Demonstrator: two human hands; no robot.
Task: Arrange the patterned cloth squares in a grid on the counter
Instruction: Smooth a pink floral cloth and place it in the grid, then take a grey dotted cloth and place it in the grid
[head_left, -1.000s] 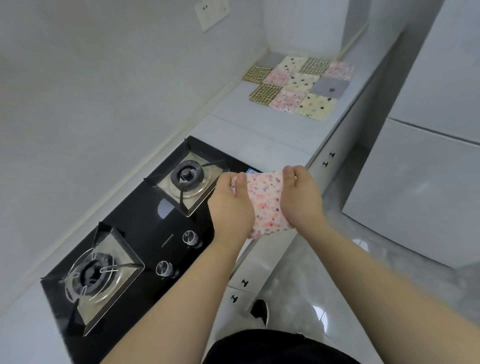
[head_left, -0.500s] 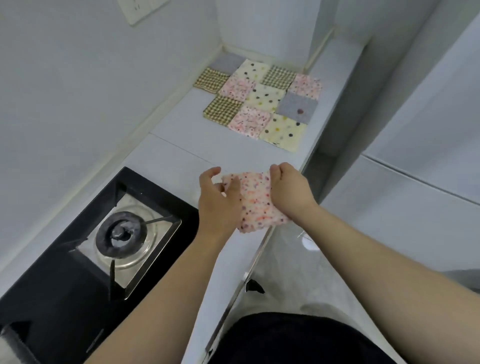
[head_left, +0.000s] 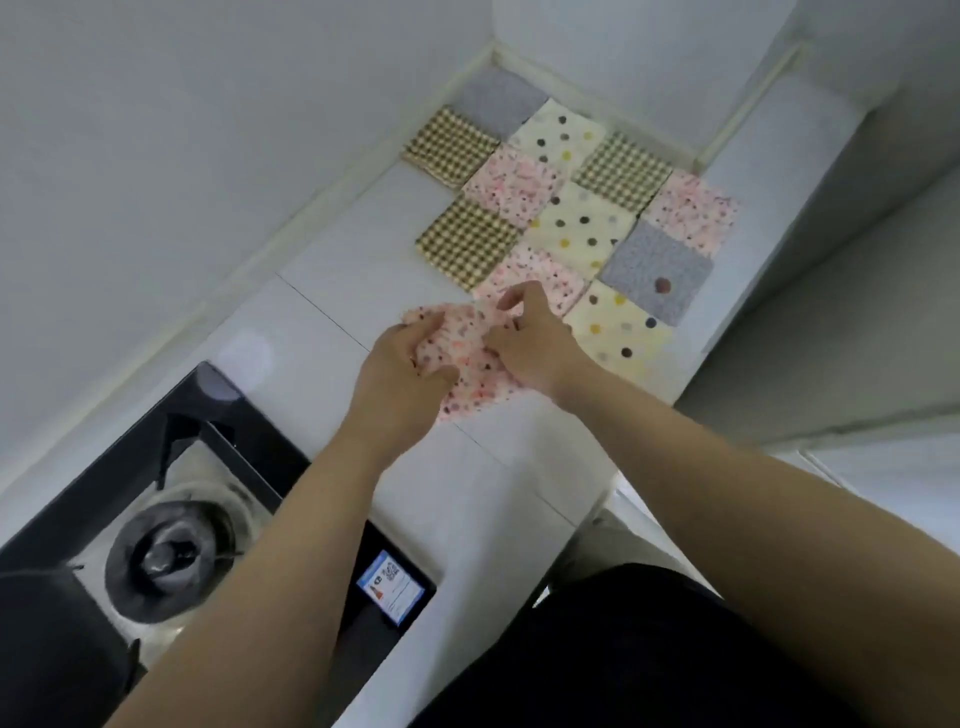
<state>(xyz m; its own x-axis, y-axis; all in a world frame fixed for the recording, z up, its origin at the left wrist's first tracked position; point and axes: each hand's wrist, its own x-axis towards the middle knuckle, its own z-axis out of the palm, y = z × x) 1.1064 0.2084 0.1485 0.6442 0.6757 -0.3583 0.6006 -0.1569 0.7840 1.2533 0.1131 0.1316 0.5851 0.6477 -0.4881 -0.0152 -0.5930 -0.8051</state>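
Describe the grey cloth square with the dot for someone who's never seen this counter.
On the counter, find the cloth grid near the far corner. Along its right edge, between a pink floral square and a cream dotted one, lies the grey square bearing one dark dot.

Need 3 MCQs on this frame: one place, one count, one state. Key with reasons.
1. Where is the hand-held pink floral cloth? A over the stove burner; B over the counter at the grid's near edge; C on the floor.
2. How many brown gingham squares lie in the grid? A one; B five; C three.
3. The pink floral cloth is: A rumpled, gripped by both hands; B flat, released; C rolled up.
Key: 1 B, it borders the grid. 2 C, three show. 3 A, left hand and right hand grip its folds.
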